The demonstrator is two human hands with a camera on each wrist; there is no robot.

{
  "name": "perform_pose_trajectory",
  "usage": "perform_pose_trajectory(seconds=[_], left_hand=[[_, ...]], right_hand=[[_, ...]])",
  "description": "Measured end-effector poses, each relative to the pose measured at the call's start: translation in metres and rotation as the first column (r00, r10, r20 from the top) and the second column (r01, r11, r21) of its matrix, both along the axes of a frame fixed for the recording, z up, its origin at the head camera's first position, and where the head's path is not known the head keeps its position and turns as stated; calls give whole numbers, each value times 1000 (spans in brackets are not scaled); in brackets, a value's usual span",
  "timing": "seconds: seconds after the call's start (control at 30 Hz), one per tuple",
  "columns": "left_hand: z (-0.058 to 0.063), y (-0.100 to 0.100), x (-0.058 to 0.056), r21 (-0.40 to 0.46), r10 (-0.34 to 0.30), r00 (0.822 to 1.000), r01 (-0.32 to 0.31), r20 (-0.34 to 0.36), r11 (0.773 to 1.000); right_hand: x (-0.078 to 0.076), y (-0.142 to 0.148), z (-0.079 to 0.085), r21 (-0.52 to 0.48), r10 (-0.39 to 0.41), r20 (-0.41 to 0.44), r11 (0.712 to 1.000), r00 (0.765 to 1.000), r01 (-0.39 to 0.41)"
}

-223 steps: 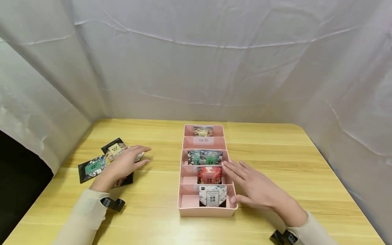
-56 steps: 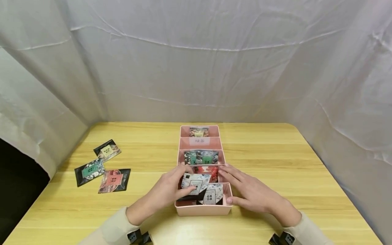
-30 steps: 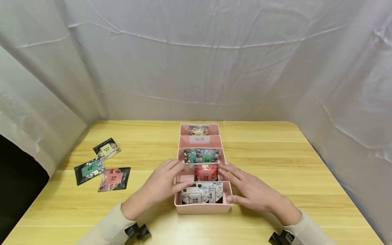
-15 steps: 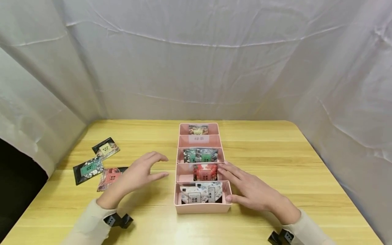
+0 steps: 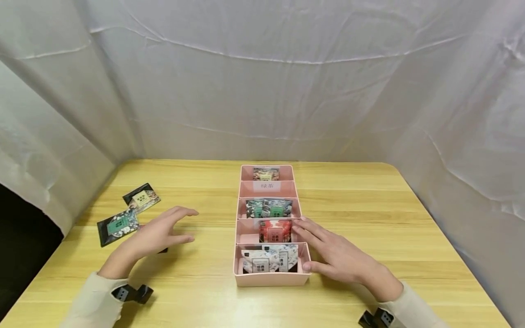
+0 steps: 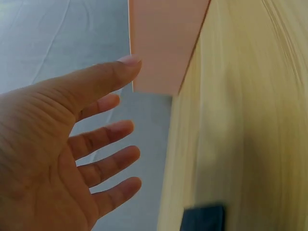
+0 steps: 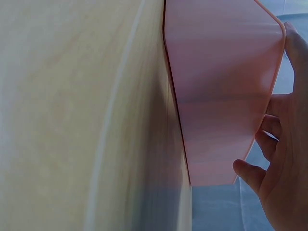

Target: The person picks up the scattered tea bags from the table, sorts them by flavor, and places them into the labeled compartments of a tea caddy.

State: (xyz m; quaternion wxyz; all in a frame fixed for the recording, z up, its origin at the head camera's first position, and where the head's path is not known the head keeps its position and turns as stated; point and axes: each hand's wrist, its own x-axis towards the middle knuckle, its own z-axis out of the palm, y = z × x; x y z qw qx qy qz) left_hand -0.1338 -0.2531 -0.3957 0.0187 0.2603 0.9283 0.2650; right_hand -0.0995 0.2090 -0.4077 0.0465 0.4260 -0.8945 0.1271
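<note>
My left hand (image 5: 153,237) hovers over the left of the table with fingers and thumb spread and nothing held. Beneath it lies a red-labelled tea sachet (image 5: 164,250), mostly hidden. Just beyond are a green-labelled sachet (image 5: 118,226) and a yellow-labelled sachet (image 5: 141,197). My right hand (image 5: 338,255) rests on the right rim of a pink divided box (image 5: 272,279), fingers extended. White sachets (image 5: 260,263) stand in its nearest compartment, with a red sachet (image 5: 275,231) behind, then green sachets (image 5: 277,207). A yellow-labelled sachet (image 5: 265,173) stands in the farthest compartment.
A paper label (image 5: 266,186) with writing is on a divider near the box's far end. Wooden table (image 5: 361,200) extends on both sides. Pale cloth (image 5: 262,91) hangs behind and along the sides.
My left hand brought a white sachet into the nearest compartment, let go, and moved back left over the loose sachets. The right hand stays on the box rim.
</note>
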Motion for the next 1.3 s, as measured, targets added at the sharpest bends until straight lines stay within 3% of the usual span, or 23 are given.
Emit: perform_pose_trajectory(seconds=[0.27,0.6,1.1,1.3], left_hand=[[-1,-35,-2,-43,59,994,-55,95,998],[-9,-68,-8,-62,55,982,-44,182,997],[-8,-90,-6,-142,110,986,-92,125,986],[-10,-90,-7,-158,91,993,-78,77,984]], right_hand=[[-1,-1,3,10,1,19,1000,1000,-1],[0,-2,2,-3,-1,3,1000,1000,1],[2,-2,2,-12,-12,-5,1000,1000,12],[2,-1,1,-20,-7,-1,1000,1000,7]])
